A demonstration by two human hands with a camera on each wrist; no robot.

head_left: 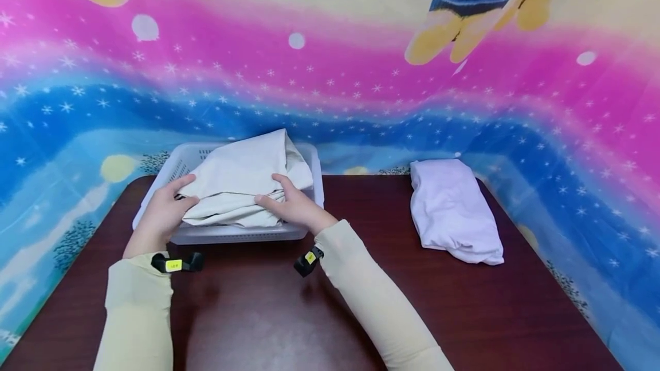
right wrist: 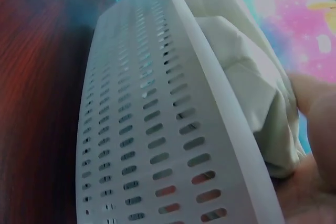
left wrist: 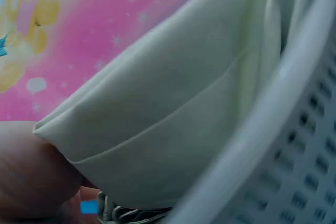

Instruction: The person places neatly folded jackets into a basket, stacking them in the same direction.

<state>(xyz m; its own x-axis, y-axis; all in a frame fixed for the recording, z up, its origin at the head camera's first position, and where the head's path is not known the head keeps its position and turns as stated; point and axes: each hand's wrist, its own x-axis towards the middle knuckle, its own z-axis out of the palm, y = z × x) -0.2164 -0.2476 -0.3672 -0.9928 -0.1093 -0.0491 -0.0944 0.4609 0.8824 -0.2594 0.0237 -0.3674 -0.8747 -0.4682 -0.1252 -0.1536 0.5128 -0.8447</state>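
A folded cream garment [head_left: 237, 168] lies in a white plastic basket [head_left: 247, 236], its upper corner rising above the back rim. My left hand [head_left: 162, 210] grips the left edge, thumb and fingers on either side of the layers. On the right side, my right hand [head_left: 296, 205] holds the same garment with its thumb and index finger spread over the front folds. The left wrist view shows a flat seamed panel of the garment [left wrist: 157, 108] beside the basket rim. In the right wrist view, bunched folds [right wrist: 247, 77] stand inside the slotted basket wall [right wrist: 142, 129].
A lilac folded cloth [head_left: 454, 210] lies on the right of the dark brown table [head_left: 361, 279]. Behind the table hangs a colourful printed curtain [head_left: 350, 73], close to the back of the basket. A black strap with a yellow label [head_left: 175, 265] is on each wrist.
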